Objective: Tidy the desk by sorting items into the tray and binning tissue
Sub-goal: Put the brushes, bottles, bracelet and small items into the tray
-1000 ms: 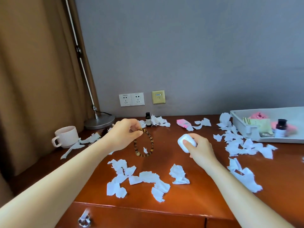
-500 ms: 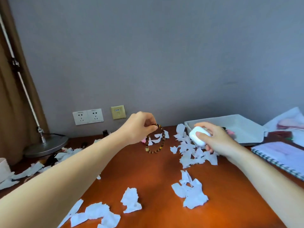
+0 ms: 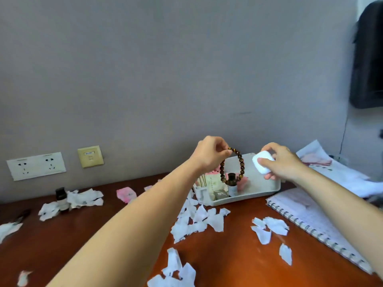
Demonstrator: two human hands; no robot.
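From the head camera, the left hand [image 3: 211, 154] pinches a brown bead bracelet [image 3: 240, 162] by its top, so the loop hangs above the white tray [image 3: 248, 196], which sits near the desk's [image 3: 103, 235] back edge, towards the right. The right hand [image 3: 284, 162] grips a small white case [image 3: 262, 164] over the tray's right end. Torn tissue scraps [image 3: 199, 220] lie across the desk in front of the tray, and a spiral notebook [image 3: 310, 216] sits by the right edge.

Tray [image 3: 248, 197] open at right; bottle [image 3: 232, 184] and packets [image 3: 211, 184] crowd its left.
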